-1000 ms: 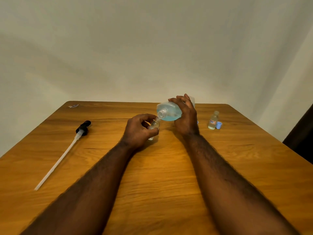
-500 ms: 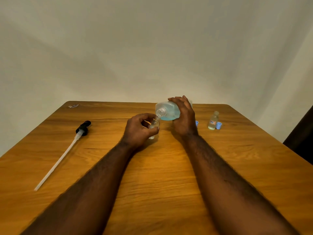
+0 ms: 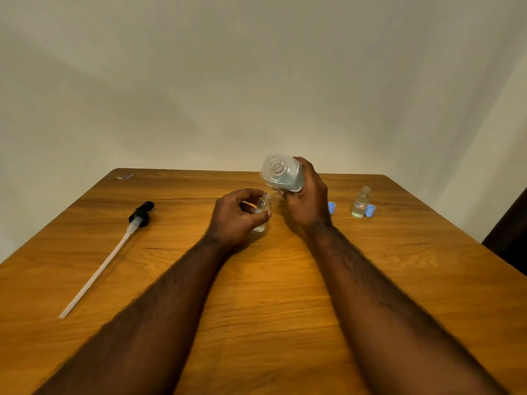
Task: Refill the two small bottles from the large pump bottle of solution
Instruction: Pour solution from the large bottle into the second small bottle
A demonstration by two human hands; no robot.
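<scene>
One wooden table [image 3: 271, 295] fills the lower view, with two bare forearms reaching across it. The right hand [image 3: 309, 206] holds the big bottle [image 3: 281, 173] in the air near the far edge, fingers wrapped round its body. The bottle is tipped so that its open threaded neck faces the camera, and pale blue liquid sits low inside. The pump [image 3: 141, 213] lies well off to the left, black head farthest from the person, its long white tube running toward the near left edge. The left hand [image 3: 236, 218] pinches a small bottle [image 3: 263, 208] between thumb and curled fingers. It is upright, uncapped, below and just left of the big bottle, apart from it; whether its base rests on the table I cannot tell. A second bottle [image 3: 360, 203], labelled, uncapped and partly full, stands at the right. One blue cap [image 3: 370, 210] sits just beside it, and another cap [image 3: 331, 208] peeks from behind the right hand. A tiny scrap [image 3: 125, 176] lies at the far left corner.
</scene>
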